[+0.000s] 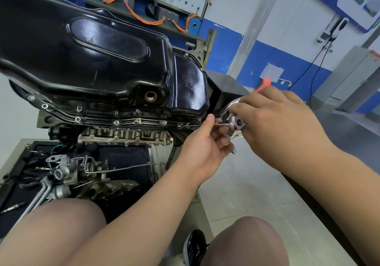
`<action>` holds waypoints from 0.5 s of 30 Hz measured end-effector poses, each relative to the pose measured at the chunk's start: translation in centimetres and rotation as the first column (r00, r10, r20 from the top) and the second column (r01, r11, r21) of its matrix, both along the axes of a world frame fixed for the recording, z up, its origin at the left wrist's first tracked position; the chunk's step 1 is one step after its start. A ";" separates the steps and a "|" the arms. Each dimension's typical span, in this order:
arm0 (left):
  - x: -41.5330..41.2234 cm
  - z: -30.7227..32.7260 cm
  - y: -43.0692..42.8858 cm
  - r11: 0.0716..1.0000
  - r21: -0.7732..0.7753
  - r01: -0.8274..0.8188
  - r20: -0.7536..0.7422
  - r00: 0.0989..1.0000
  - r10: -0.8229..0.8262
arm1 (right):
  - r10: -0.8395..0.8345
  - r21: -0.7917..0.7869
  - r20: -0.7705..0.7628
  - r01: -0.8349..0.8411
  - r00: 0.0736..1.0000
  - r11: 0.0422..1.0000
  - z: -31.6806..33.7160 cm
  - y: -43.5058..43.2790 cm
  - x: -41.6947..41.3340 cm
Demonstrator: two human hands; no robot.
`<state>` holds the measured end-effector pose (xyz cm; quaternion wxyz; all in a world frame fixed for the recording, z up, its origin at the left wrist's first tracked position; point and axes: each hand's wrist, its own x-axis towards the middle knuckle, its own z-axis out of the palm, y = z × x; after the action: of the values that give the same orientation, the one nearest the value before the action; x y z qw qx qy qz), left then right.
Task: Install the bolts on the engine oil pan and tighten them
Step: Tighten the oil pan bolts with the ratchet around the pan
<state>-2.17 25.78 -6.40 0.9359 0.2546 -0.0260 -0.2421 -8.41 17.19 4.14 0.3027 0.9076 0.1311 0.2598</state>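
Observation:
The black oil pan (86,56) sits on top of the upturned engine. Several bolts (116,122) stand in holes along its front flange (98,120). At the flange's right end, a thin extension bar (223,124) points at a bolt (187,125). My left hand (203,144) pinches this bar from below. My right hand (273,115) grips the silver ratchet head (237,122) at the bar's outer end. An orange handle tip (265,83) sticks out above the right hand's knuckles. The bar's socket end is too small to make out.
A chrome handwheel (227,106) of the engine stand sits right behind my hands. Below the engine, a black tray (123,154) holds loose engine parts and pipes (67,171). My knees are at the bottom. A bench with orange cables (144,20) stands behind the engine.

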 end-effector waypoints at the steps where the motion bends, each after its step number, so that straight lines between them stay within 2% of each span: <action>1: 0.1 0.0 0.0 1.000 -0.005 -0.001 0.000 1.000 0.001 | 0.044 0.054 0.008 -0.044 0.999 0.998 -0.1 -0.1 -0.1; 3: 0.3 0.0 0.1 1.000 -0.012 -0.001 0.001 1.000 0.001 | -0.028 0.136 -0.068 0.037 0.997 0.990 -0.3 0.2 -0.1; 4: 0.4 0.0 0.1 1.000 -0.005 0.000 -0.003 1.000 0.000 | -0.082 0.229 -0.127 0.109 0.989 0.967 -0.5 0.7 -0.2; 6: 0.4 0.0 0.0 1.000 -0.017 0.010 -0.020 1.000 -0.011 | -0.133 0.467 -0.253 0.241 0.958 0.851 -1.0 1.4 -0.2; 7: 0.4 0.0 0.1 0.999 -0.039 0.015 -0.028 0.999 -0.016 | -0.151 0.521 -0.281 0.283 0.948 0.805 -1.4 1.7 -0.3; 9: 0.4 -0.1 0.3 0.998 -0.055 0.015 -0.036 0.999 -0.017 | -0.183 0.373 -0.183 0.240 0.966 0.896 -2.0 1.9 -0.4; 11: 0.2 0.0 0.4 0.999 -0.047 0.017 -0.026 0.999 -0.019 | -0.113 0.160 -0.044 0.119 0.993 0.980 -1.8 1.4 -0.5; 13: 0.0 0.0 0.2 1.000 -0.030 0.009 -0.013 1.000 -0.009 | -0.004 0.034 0.017 0.004 1.000 0.999 -1.1 0.5 -0.2; 15: 0.0 -0.1 0.1 1.000 -0.027 0.001 -0.010 1.000 -0.001 | 0.031 0.020 0.001 -0.031 1.000 0.999 -0.9 0.0 0.0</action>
<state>-2.19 25.84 -6.47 0.9393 0.2408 -0.0248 -0.2434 -8.43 17.21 3.24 0.2897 0.9083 0.1427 0.2660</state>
